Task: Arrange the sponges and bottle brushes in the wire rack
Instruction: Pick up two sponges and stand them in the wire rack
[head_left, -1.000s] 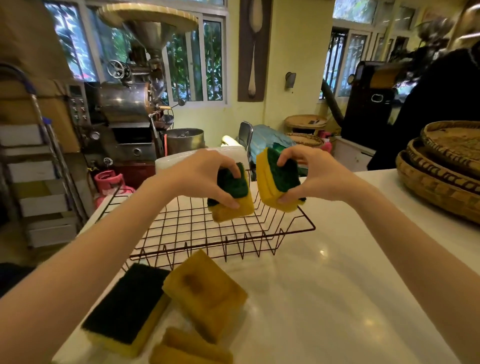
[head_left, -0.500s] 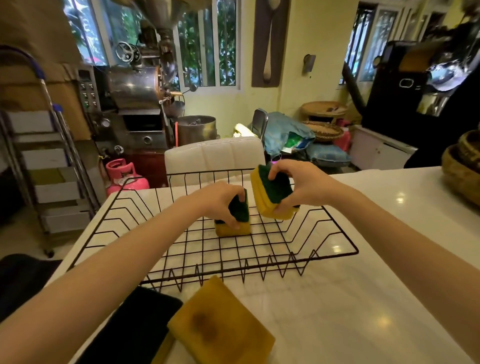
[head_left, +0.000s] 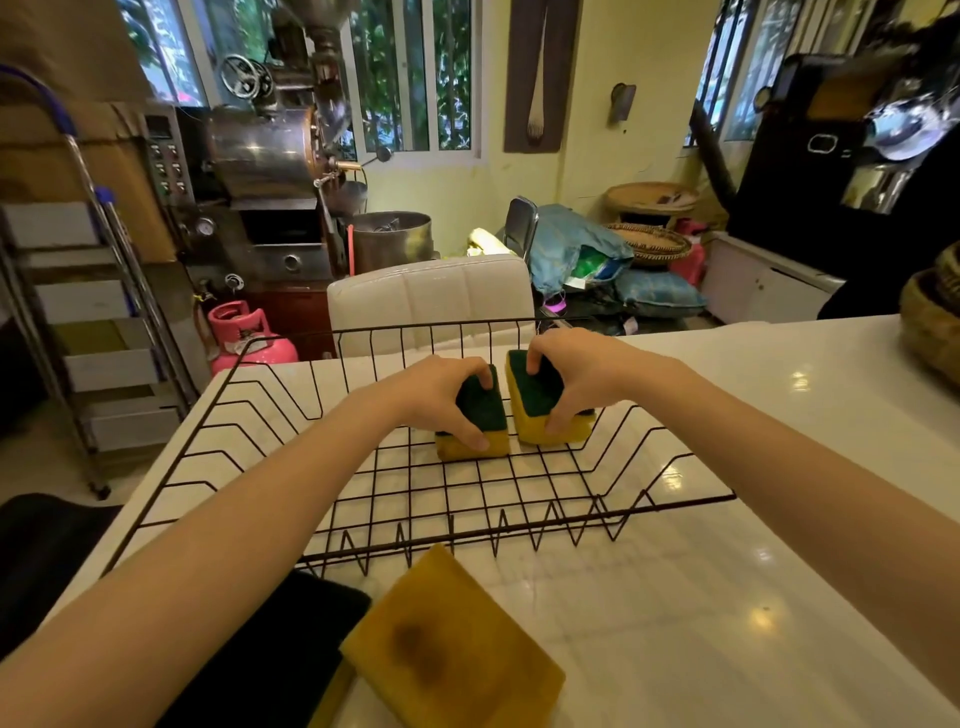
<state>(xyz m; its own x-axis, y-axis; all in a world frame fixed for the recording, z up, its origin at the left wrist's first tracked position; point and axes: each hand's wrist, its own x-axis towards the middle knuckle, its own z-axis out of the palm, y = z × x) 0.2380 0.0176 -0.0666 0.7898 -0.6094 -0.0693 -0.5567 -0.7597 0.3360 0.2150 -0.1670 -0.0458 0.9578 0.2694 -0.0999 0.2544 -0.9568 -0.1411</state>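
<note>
A black wire rack (head_left: 519, 525) sits on the white counter. My left hand (head_left: 431, 395) grips a yellow sponge with a green scouring side (head_left: 483, 415), standing on edge on the rack floor. Right beside it my right hand (head_left: 571, 374) holds a stack of yellow and green sponges (head_left: 540, 405), also on edge in the rack. In front of the rack lie a stained yellow sponge (head_left: 452, 654) and a sponge with a black scouring top (head_left: 280, 644). No bottle brush is in view.
A white chair back (head_left: 431, 301) stands behind the counter's far edge. Woven baskets (head_left: 930, 322) sit at the counter's right end. A pink gas cylinder (head_left: 244, 338), a metal machine and shelves stand on the floor to the left.
Both hands have come down from above the rack and set their sponges on the rack floor, side by side. My view has tilted and moved closer to the rack.
</note>
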